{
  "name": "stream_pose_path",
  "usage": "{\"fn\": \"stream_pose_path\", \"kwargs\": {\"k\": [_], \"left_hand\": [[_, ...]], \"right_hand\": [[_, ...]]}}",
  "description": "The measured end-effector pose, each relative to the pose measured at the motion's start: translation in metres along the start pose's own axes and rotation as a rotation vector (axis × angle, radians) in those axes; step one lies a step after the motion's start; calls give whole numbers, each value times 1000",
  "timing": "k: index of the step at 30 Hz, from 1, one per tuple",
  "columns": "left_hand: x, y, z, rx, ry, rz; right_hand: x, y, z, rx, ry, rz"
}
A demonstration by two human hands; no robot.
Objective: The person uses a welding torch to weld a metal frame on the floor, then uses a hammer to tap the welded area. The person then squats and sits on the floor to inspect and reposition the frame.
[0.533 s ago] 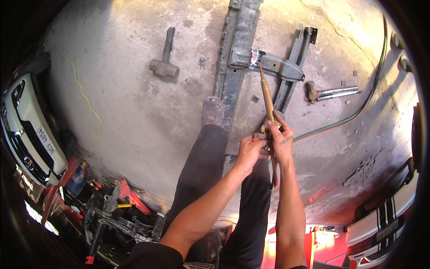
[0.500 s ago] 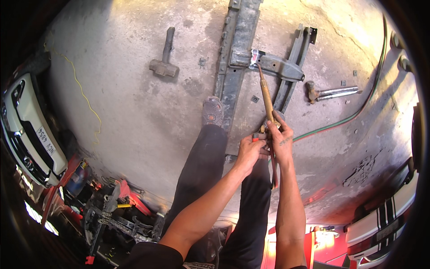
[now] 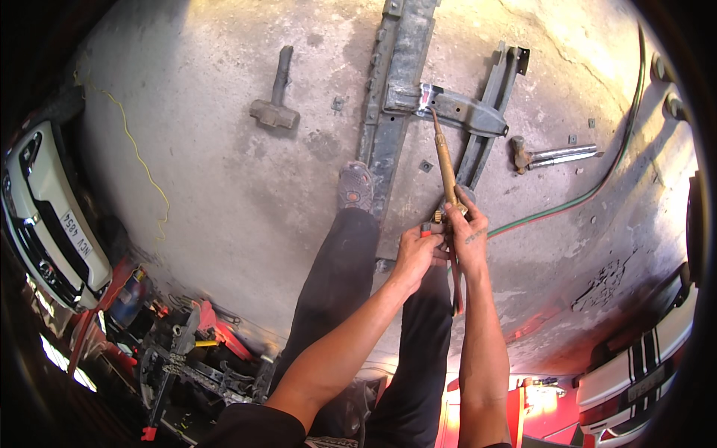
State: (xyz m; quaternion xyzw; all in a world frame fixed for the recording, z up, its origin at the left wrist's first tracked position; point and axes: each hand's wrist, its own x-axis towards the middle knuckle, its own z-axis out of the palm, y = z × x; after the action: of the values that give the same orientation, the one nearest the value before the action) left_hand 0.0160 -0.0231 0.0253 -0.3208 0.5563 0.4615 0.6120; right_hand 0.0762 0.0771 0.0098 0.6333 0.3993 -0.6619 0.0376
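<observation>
Barely a shift: our right hand (image 3: pixel 472 233), fingers closed, still grips the slim brass-coloured torch (image 3: pixel 446 168) right of centre, tip staying by the grey steel bracket (image 3: pixel 469 113), upper centre; our left hand (image 3: pixel 417 252) clasps a small red object (image 3: pixel 426 229).

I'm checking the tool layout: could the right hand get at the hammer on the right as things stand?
Probably not straight away: the right hand is holding the brass torch, and the hammer lies farther out on the floor, likely needing a lean. Nothing seems to cover it, though.
</observation>
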Motion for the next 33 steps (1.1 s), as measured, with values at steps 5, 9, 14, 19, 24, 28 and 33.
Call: {"fn": "stream_pose_path", "kwargs": {"k": [5, 9, 14, 19, 24, 28, 33], "left_hand": [[-1, 1, 0, 1, 3, -1], [0, -1, 0, -4, -3, 0], [1, -1, -1, -1, -5, -2], [1, -2, 0, -9, -2, 10], [2, -2, -5, 39, -21, -40], [1, -1, -1, -3, -14, -3], [1, 2, 1, -24, -8, -3]], "right_hand": [[4, 5, -2, -18, -3, -12], [3, 7, -1, -12, 4, -24], [3, 5, -2, -22, -2, -30], [2, 4, -1, 1, 0, -9], [4, 5, -4, -31, -11, -12], [6, 8, -3, 0, -10, -19], [7, -2, 2, 43, -13, -22]]}}
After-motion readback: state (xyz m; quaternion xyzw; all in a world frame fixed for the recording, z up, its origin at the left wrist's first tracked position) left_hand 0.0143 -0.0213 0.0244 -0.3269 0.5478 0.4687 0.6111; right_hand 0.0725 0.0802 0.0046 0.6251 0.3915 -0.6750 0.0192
